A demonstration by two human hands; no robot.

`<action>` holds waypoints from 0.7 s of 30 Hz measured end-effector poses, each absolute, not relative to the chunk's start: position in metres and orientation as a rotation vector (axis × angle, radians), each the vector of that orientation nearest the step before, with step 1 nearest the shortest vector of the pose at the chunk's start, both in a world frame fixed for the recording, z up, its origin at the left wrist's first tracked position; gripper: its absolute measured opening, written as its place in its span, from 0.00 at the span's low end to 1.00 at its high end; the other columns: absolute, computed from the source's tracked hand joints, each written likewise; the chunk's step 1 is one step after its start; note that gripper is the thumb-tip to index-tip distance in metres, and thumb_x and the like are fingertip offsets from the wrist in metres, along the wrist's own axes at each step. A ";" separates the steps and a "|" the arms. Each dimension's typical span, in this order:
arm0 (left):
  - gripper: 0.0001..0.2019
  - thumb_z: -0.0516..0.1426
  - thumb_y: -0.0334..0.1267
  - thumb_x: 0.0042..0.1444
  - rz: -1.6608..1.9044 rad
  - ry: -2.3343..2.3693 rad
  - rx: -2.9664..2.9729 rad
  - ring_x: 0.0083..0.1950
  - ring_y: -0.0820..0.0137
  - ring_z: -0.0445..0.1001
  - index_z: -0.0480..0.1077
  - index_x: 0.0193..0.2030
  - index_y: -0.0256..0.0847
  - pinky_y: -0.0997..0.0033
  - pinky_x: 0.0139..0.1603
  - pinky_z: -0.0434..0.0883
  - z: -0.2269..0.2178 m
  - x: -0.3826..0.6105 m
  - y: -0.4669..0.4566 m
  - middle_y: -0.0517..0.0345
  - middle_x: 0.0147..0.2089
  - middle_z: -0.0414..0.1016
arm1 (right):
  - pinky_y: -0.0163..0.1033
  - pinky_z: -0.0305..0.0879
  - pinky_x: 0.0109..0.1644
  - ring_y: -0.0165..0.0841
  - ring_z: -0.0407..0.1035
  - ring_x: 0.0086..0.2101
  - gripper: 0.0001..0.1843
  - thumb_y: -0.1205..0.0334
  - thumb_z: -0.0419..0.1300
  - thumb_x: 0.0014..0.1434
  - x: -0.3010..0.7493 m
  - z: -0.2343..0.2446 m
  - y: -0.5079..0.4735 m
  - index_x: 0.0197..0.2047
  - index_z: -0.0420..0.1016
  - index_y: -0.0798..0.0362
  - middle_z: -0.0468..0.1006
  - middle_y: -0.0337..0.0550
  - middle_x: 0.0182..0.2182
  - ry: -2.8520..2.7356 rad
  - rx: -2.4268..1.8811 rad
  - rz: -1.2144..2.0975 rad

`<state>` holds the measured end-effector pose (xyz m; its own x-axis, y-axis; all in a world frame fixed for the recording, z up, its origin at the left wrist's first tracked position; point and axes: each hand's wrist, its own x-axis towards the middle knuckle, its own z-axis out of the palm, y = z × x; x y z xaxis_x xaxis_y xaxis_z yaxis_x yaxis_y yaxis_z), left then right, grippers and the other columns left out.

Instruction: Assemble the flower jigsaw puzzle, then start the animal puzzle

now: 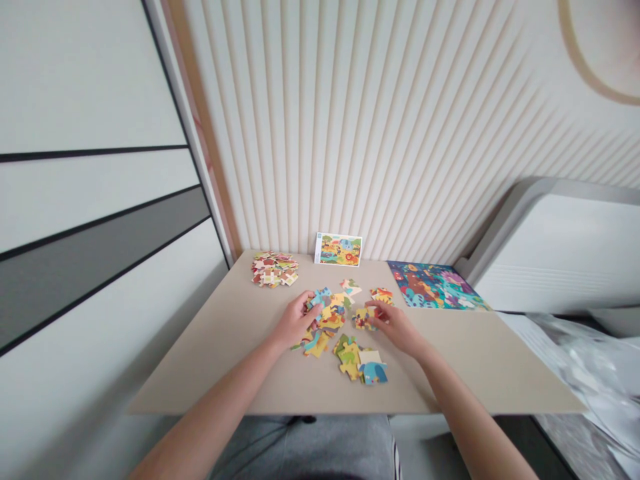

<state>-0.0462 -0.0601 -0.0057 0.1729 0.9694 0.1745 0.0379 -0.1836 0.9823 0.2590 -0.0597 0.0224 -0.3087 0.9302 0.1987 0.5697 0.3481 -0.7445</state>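
Note:
Loose colourful puzzle pieces (330,320) lie spread in the middle of a beige table (240,360). My left hand (296,321) rests on the left side of this heap, fingers curled on a blue piece (316,301). My right hand (395,325) is on the right, fingers pinched on a yellow piece (364,319). A small joined group of green, yellow and blue pieces (361,360) lies just in front of my hands.
A second pile of pieces (274,269) sits at the back left. A picture card (338,249) leans against the ribbed wall. A finished colourful puzzle (434,285) lies at the back right. A white bed edge (550,253) and plastic wrap (590,373) are to the right.

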 end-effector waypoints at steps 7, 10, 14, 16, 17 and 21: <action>0.20 0.58 0.58 0.61 1.305 1.182 1.412 0.26 0.71 0.74 0.64 0.47 0.43 0.74 0.28 0.71 -0.003 -0.054 -0.056 0.64 0.30 0.73 | 0.36 0.66 0.34 0.30 0.69 0.30 0.31 0.44 0.68 0.56 0.204 0.033 -0.015 0.57 0.75 0.53 0.75 0.37 0.31 -1.694 -1.005 1.072; 0.20 0.57 0.58 0.62 1.272 1.134 1.385 0.26 0.71 0.74 0.65 0.47 0.43 0.74 0.29 0.71 0.000 -0.053 -0.057 0.64 0.29 0.72 | 0.37 0.68 0.35 0.31 0.70 0.29 0.27 0.43 0.69 0.55 0.186 0.021 -0.017 0.50 0.76 0.53 0.76 0.37 0.28 -1.589 -0.969 1.152; 0.20 0.55 0.58 0.63 1.204 1.050 1.407 0.26 0.71 0.73 0.66 0.48 0.43 0.74 0.27 0.71 0.003 -0.048 -0.063 0.63 0.31 0.72 | 0.36 0.67 0.29 0.31 0.70 0.24 0.25 0.41 0.68 0.55 0.173 0.007 -0.038 0.46 0.72 0.51 0.75 0.34 0.24 -1.595 -1.003 1.251; 0.20 0.55 0.58 0.64 1.135 1.023 1.437 0.25 0.72 0.72 0.67 0.48 0.43 0.75 0.25 0.70 0.004 -0.045 -0.067 0.63 0.31 0.72 | 0.34 0.63 0.26 0.31 0.70 0.22 0.25 0.40 0.68 0.56 0.170 0.003 -0.049 0.45 0.71 0.50 0.74 0.32 0.22 -1.646 -1.021 1.299; 0.20 0.56 0.57 0.63 1.096 1.020 1.454 0.25 0.72 0.71 0.68 0.48 0.43 0.76 0.24 0.69 0.004 -0.045 -0.069 0.62 0.32 0.72 | 0.34 0.62 0.25 0.31 0.71 0.22 0.24 0.40 0.67 0.56 0.168 0.003 -0.052 0.45 0.70 0.49 0.74 0.32 0.22 -1.677 -1.026 1.307; 0.21 0.63 0.52 0.57 1.027 1.064 1.486 0.25 0.72 0.72 0.68 0.51 0.43 0.78 0.22 0.67 0.003 -0.044 -0.072 0.62 0.33 0.73 | 0.34 0.63 0.27 0.32 0.71 0.24 0.23 0.42 0.67 0.57 0.164 0.007 -0.058 0.45 0.70 0.49 0.74 0.32 0.22 -1.782 -1.012 1.250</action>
